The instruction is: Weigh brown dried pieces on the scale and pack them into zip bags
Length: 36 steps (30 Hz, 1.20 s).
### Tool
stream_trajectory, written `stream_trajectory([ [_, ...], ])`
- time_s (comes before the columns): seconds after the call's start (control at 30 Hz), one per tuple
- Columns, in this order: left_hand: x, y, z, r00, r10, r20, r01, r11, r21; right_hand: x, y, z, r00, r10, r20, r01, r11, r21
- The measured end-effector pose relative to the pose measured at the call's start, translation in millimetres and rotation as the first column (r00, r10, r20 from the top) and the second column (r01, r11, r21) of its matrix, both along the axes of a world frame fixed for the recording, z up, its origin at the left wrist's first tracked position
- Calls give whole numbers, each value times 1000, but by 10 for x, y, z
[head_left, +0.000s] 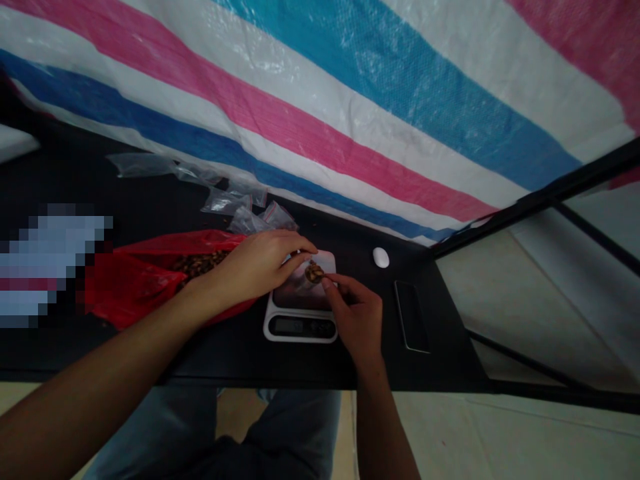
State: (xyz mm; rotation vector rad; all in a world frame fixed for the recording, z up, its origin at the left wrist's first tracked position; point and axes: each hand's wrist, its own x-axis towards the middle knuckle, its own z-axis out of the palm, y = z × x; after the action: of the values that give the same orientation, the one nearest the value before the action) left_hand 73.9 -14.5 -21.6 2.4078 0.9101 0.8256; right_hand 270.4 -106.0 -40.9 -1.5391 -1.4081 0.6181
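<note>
On the black table sits a white kitchen scale (pixel 301 337) with a small display at its front. A small clear plastic bag (pixel 306 288) lies over its plate, partly hidden by my hands. My left hand (pixel 267 263) reaches across from the left, thumb and fingers pinched at the bag's upper edge. From the right, my right hand (pixel 355 310) pinches what looks like a small spoon (pixel 315 272) heaped with brown dried pieces, held above the plate. Beside my left forearm an open red plastic bag (pixel 135 277) holds many more brown pieces (pixel 203 263).
Several clear zip bags (pixel 227 200) lie along the back of the table. A white oval object (pixel 381 257), like a computer mouse, and a dark phone (pixel 412 316) are to the right. A striped plastic sheet (pixel 320 120) hangs behind. A blurred-out patch covers the left.
</note>
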Motion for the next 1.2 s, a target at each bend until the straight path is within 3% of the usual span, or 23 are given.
stream_trajectory([
  [0.33,63,-14,13,985,52,162,-26,987,-160,39,-16,13,1000,-1,28,0,1000,26],
  [0.77,58,-43,20,971,-37,236,105,953,-284,85,-27,10,999,11,31,-11,1000,23],
  [1.2,63,-41,-15,974,-58,218,120,951,-284,210,136,120,993,50,110,-53,998,27],
])
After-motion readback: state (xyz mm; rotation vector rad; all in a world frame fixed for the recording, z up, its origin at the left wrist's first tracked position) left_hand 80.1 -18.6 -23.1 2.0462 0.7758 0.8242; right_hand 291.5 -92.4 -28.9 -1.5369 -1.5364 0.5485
